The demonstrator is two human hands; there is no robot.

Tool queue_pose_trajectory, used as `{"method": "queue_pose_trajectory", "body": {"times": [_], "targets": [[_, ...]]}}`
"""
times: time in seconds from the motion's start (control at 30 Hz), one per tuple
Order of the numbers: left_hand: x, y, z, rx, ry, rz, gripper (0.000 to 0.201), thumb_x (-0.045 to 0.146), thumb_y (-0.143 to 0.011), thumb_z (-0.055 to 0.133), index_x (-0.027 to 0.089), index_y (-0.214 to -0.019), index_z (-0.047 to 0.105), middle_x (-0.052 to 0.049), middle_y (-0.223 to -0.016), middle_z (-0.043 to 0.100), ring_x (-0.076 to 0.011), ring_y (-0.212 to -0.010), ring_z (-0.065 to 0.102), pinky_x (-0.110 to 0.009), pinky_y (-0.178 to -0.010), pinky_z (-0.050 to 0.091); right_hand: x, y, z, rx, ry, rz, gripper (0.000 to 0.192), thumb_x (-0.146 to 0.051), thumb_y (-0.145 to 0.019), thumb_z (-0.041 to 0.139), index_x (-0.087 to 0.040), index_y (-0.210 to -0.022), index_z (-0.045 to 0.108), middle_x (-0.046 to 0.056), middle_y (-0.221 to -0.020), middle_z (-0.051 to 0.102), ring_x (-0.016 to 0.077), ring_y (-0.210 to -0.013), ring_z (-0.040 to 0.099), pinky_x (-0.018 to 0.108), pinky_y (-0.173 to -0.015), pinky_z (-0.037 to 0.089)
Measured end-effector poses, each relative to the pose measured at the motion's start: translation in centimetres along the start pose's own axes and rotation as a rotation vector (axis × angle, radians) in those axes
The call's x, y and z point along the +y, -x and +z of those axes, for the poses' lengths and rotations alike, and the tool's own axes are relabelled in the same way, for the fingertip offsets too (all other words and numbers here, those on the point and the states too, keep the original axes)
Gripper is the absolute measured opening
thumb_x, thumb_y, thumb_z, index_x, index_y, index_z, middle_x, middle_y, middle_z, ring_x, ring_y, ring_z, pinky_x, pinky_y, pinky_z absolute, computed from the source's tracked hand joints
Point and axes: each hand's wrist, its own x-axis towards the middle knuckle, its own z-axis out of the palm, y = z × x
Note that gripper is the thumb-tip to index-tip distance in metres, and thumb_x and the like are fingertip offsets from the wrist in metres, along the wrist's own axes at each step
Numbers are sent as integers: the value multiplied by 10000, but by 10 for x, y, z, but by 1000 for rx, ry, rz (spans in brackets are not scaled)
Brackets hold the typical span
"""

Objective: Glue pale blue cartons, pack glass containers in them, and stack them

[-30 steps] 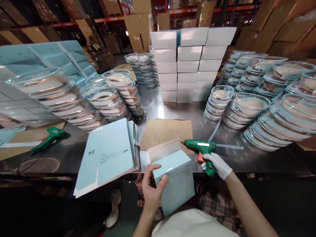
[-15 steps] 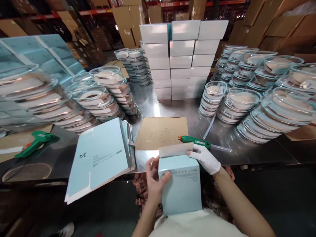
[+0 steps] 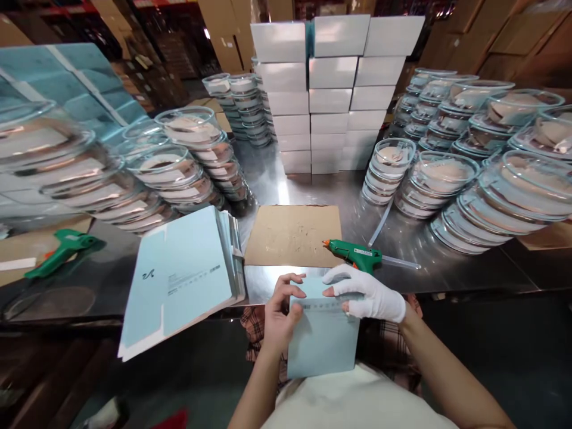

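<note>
A steel table [image 3: 313, 196] stands in a warehouse of cardboard cartons. Nearest, a pale blue box [image 3: 322, 339] sits upright between both hands, at the table's near edge. The bare left hand [image 3: 279, 316] grips its left side, fingers curled over the top. The gloved right hand [image 3: 370, 295] lies flat on the top flap. Just beyond lies a glue gun [image 3: 355, 255] beside a cardboard sheet [image 3: 292, 235], then stacked white boxes [image 3: 335, 95].
</note>
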Motion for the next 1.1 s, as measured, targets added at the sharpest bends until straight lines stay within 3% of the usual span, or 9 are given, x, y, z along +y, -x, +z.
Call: {"method": "queue_pose_trajectory", "body": {"times": [0.2,0.27,0.33,0.43,0.53,0.67,0.8,0.97,1.1], "targets": [[0,-2,0,98,17,-17,328,573,-940,700,248,-893,704,-58,-1088,650,-272,-1154,680,-365,-953,505,-1,4,19,434,-51,68,242,-411,-968,728,-273,-1161,681,114,-1426,551,251,-1315,608,437,-1100,510],[0,-3,0,122,5,-31,343,579,-934,704,240,-881,696,-60,-1084,662,-275,-1147,683,-370,-957,508,4,4,25,471,-96,73,165,-407,-988,704,-268,-1068,671,104,-1414,555,245,-1309,622,446,-1111,498],[0,-4,0,209,9,-56,367,591,-908,730,231,-868,679,-59,-1091,672,-272,-1121,686,-381,-963,515,10,6,32,516,-213,113,415,-563,-899,776,-313,-1192,621,109,-1554,427,289,-1399,561,486,-1131,480],[1,-5,-4,510,72,-78,374,600,-895,741,239,-907,645,-37,-1160,665,-248,-1125,676,-388,-1008,516,13,16,44,505,-433,297,1141,-807,-610,856,-405,-1530,314,160,-1687,210,363,-1519,411,563,-1161,436],[-5,-9,-7,678,155,-106,366,636,-942,657,284,-1031,613,-31,-1247,649,-229,-1173,661,-375,-1022,528,9,23,51,412,-547,513,1223,-758,-642,881,-323,-1585,235,202,-1542,461,333,-1396,543,547,-1155,447],[-28,-26,-9,520,99,-63,662,829,-941,392,391,-1436,425,-129,-1475,573,-294,-1315,622,-456,-982,571,18,-2,17,676,-487,611,850,-666,-746,829,-241,-1403,497,130,-1265,680,274,-1105,685,442,-976,583],[-61,-38,-16,209,-563,66,547,586,-976,609,273,-1423,565,-180,-1509,574,-372,-1499,448,-597,-1154,436,66,-64,-68,934,-335,724,647,-711,-849,629,-219,-1268,600,80,-1103,726,221,-908,693,362,-730,636],[-90,-24,-18,-133,-1044,196,367,324,-1038,549,246,-1383,644,-162,-1439,663,-372,-1392,565,-692,-1163,395,119,-119,-153,1031,-23,825,511,-596,-1015,552,-186,-1316,605,88,-1161,697,191,-951,686,363,-795,633],[-104,-17,-15,-204,-1175,243,473,320,-1047,533,225,-1510,542,-168,-1509,621,-343,-1426,559,-648,-1194,402,135,-113,-171,983,300,823,454,-504,-1035,609,-153,-1323,623,109,-1239,680,223,-1040,698,436,-912,604]]}}
